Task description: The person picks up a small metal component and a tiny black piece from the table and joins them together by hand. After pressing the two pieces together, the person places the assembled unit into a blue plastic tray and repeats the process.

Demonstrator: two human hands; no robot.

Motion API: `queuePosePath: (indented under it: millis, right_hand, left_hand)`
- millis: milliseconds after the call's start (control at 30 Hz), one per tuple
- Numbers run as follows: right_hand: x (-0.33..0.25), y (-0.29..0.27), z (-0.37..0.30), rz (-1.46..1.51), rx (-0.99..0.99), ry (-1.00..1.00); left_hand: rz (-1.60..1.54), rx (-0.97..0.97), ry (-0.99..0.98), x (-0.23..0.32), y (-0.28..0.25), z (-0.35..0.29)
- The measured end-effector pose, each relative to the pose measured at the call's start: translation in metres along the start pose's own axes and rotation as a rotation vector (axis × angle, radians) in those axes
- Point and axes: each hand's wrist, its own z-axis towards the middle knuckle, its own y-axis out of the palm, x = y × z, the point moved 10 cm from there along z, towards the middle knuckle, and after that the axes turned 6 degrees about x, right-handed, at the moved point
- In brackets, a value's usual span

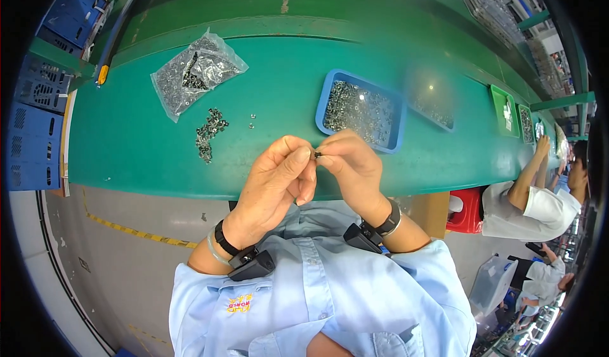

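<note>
A small dark part sits between the fingertips of both my hands, over the front edge of the green table; its exact kind is too small to tell. My left hand pinches it from the left with thumb and forefinger. From the other side my right hand grips it, thumb and fingers pressed together. Beyond my right hand stands a blue tray holding many small shiny metal parts. Left of my hands lies a loose pile of small dark and silvery parts, with a few single pieces beside it.
A clear plastic bag full of small parts lies at the far left of the green table. Blue crates are stacked at the left. To the right are a green tray and a co-worker near a red stool.
</note>
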Motion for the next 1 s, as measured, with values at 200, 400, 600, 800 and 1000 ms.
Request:
queuePosePath:
  millis: [200,400,600,800,1000]
  right_hand:
    - [0.003,-0.001,-0.002,0.070,-0.003,0.040]
    - [-0.007,-0.003,-0.003,0.000,0.002,-0.083]
    - [-0.026,-0.007,0.001,-0.235,-0.068,-0.241]
    - [-0.026,-0.043,0.035,-0.791,-0.014,-0.268]
    - [-0.010,0.025,0.059,-0.947,-0.260,-0.324]
  left_hand:
    - [0.074,-0.009,0.040,0.002,0.003,-0.003]
    - [0.170,0.021,0.072,0.005,0.003,-0.004]
    - [0.152,0.038,0.012,-0.004,-0.004,0.001]
    - [0.114,0.051,-0.027,-0.007,-0.032,-0.003]
    - [0.067,0.094,-0.032,0.001,-0.061,-0.016]
